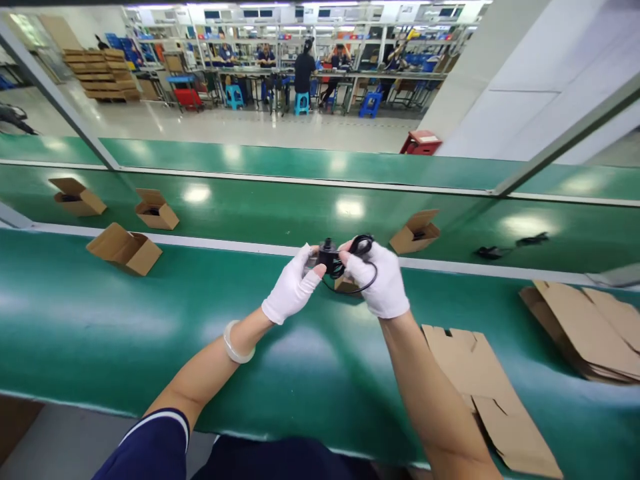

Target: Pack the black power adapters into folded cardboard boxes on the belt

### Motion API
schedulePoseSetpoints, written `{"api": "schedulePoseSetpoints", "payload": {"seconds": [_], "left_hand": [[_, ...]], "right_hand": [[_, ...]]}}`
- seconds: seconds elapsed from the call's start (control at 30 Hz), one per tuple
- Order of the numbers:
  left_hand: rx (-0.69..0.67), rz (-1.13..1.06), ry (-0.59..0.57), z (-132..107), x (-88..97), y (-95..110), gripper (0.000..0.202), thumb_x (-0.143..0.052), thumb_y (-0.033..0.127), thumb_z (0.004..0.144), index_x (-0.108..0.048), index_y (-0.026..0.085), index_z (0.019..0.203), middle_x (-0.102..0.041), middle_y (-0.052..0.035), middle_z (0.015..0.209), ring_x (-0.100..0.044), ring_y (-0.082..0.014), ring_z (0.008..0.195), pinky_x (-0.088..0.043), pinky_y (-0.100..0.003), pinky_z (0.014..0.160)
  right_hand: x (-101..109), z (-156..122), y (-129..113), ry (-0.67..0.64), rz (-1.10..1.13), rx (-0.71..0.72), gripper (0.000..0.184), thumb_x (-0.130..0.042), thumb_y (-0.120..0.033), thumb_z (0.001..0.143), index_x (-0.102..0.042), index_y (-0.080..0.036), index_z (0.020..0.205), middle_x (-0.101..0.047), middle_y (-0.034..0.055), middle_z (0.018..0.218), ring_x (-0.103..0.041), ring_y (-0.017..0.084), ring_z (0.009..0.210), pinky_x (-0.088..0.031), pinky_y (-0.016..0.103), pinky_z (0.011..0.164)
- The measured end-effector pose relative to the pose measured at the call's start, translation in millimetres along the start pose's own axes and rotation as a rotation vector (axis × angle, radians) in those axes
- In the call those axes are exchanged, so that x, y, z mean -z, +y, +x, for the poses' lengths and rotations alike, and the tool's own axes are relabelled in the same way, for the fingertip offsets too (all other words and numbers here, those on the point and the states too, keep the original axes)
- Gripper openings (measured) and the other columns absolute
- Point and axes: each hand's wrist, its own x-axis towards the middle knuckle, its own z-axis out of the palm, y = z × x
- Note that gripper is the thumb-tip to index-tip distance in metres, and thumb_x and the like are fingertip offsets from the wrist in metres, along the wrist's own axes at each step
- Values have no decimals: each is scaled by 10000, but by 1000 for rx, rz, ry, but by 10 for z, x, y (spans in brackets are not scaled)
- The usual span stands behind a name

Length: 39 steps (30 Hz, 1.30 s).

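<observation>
The left hand (293, 283) and the right hand (377, 280), in white gloves, are curled nearly closed and hold together one small black device (327, 257) with one looped black cable (361, 238), just before the white rail (280, 248) of the green conveyor belt (100, 320). Its short top points up, so the long axis stands upright, and the near belt edge is well apart behind the hands. Four open cardboard boxes (124, 249) sit beyond and beside them, while one flat cardboard blank (480, 393) and one stack of blanks (585, 330) lie to the right.

The left hand (293, 285) and right hand (379, 280) hold a black device (328, 257) and its cable (350, 293) above a green conveyor (150, 347), flat cardboard (475, 373) to their right.
</observation>
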Motion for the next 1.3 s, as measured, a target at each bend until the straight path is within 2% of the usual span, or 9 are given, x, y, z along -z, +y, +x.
{"api": "schedulePoseSetpoints", "payload": {"seconds": [0.1, 0.17, 0.3, 0.47, 0.63, 0.8, 0.93, 1.1, 1.3], "left_hand": [[79, 46, -59, 53, -189, -240, 518, -472, 445, 866, -385, 166, 1293, -515, -155, 1295, -497, -253, 1191, -413, -406, 977], [152, 133, -61, 113, -343, -420, 596, -528, 394, 835, -333, 149, 1342, -465, -171, 1346, -441, -263, 1250, -373, -435, 1022], [229, 275, -142, 276, -625, -677, 627, -561, 242, 766, -351, 130, 1347, -437, -149, 1382, -396, -275, 1289, -314, -444, 1083], [157, 266, -258, 369, -720, -777, 486, -452, 111, 743, -487, 173, 1224, -568, -50, 1262, -509, -206, 1183, -371, -367, 1061], [161, 313, -259, 313, -678, -826, 466, -465, 132, 728, -499, 171, 1191, -589, -61, 1221, -505, -236, 1179, -366, -403, 1062], [168, 309, -246, 296, -651, -868, 428, -465, 147, 737, -490, 182, 1164, -594, -49, 1199, -535, -219, 1129, -397, -386, 1033], [152, 261, -248, 293, -627, -887, 401, -450, 165, 755, -489, 172, 1154, -602, -62, 1178, -560, -212, 1081, -429, -378, 997], [111, 262, -276, 253, -586, -863, 431, -467, 168, 743, -483, 177, 1173, -598, -64, 1176, -557, -218, 1082, -429, -377, 990], [151, 258, -256, 186, -487, -895, 464, -488, 189, 736, -462, 140, 1197, -573, -103, 1221, -557, -232, 1095, -435, -372, 985]], "right_hand": [[348, -17, 124, 107, -206, 40, 213, -531, -400, 724, -564, -190, 744, -576, 7, 682, -536, 157, 612, -455, 278, 604], [527, 9, 235, 69, -397, 73, 212, -505, -386, 755, -575, -187, 770, -602, 26, 728, -564, 178, 678, -459, 286, 660], [634, 133, 439, -205, -872, 129, 246, -433, -317, 832, -617, -167, 897, -644, 85, 866, -596, 205, 797, -440, 284, 726], [454, 301, 517, -622, -1316, 86, 290, -433, -210, 830, -628, -178, 1042, -644, 120, 1019, -610, 242, 888, -431, 306, 710], [232, 471, 534, -839, -1343, -57, 223, -525, -172, 768, -680, -114, 916, -670, 170, 898, -634, 279, 827, -446, 335, 679], [365, 469, 453, -978, -1202, -27, 270, -545, -174, 744, -658, -182, 989, -681, 77, 949, -640, 200, 789, -441, 258, 657], [442, 288, 406, -906, -1149, 19, 452, -607, -294, 724, -582, -147, 1150, -625, 120, 1112, -625, 234, 887, -456, 274, 707], [268, 297, 439, -748, -1295, -98, 315, -438, -277, 862, -634, -163, 1080, -659, 138, 1025, -629, 269, 921, -463, 338, 753], [-28, 443, 492, -809, -1292, -103, 300, -474, -226, 851, -648, -108, 1065, -658, 208, 1006, -623, 298, 965, -463, 373, 797]]}}
